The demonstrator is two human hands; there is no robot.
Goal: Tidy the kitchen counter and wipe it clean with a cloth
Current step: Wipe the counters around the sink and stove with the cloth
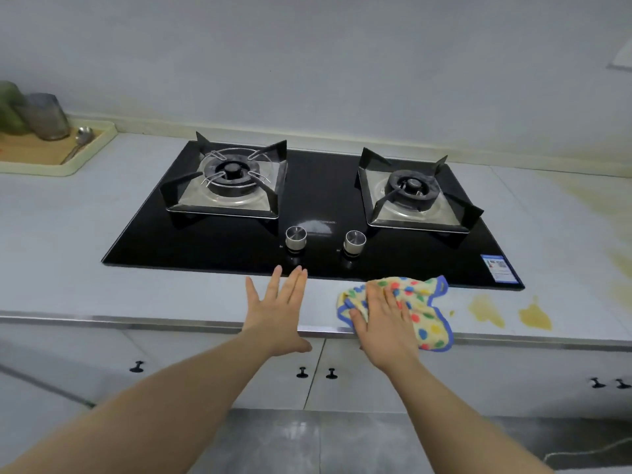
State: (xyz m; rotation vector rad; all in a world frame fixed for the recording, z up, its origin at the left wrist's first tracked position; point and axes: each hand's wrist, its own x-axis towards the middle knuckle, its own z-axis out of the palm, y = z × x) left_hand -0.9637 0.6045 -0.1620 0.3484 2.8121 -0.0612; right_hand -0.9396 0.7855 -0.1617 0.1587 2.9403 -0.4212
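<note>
The cloth [424, 313] lies crumpled on the front strip of the table [102, 268], at 5 o'clock from the hob [318, 206] and just short of its glass edge. One corner droops over the table's front lip. The right hand [383, 323] lies flat on the cloth's left half, palm down with fingers straight, pressing rather than gripping. The left hand [277, 309] is at 9 o'clock from the cloth and apart from it, open with fingers spread and holding nothing. Whether it touches the table or hovers above it cannot be told.

The cloth looks like thin, soft towelling, yellow with coloured dots and a blue hem, so it is likely light and limp with no stiffness of its own. It should bunch and fold under a sideways push, so a flat palm with spread weight suits it better than a pinch. A pinch at the hem would only drag a trailing rag. It should slide easily on the smooth table, more so if damp, which cannot be judged here. The overhanging corner could pull the cloth off the lip if the pressure eases.

Two yellow stains [485, 311] sit on the table at 3 o'clock from the cloth, near it but not touched. Fainter yellow marks spread toward 2 o'clock. A tray [54, 165] with a cup [48, 118] and spoon [80, 142] stands at 10 o'clock from the hob.
</note>
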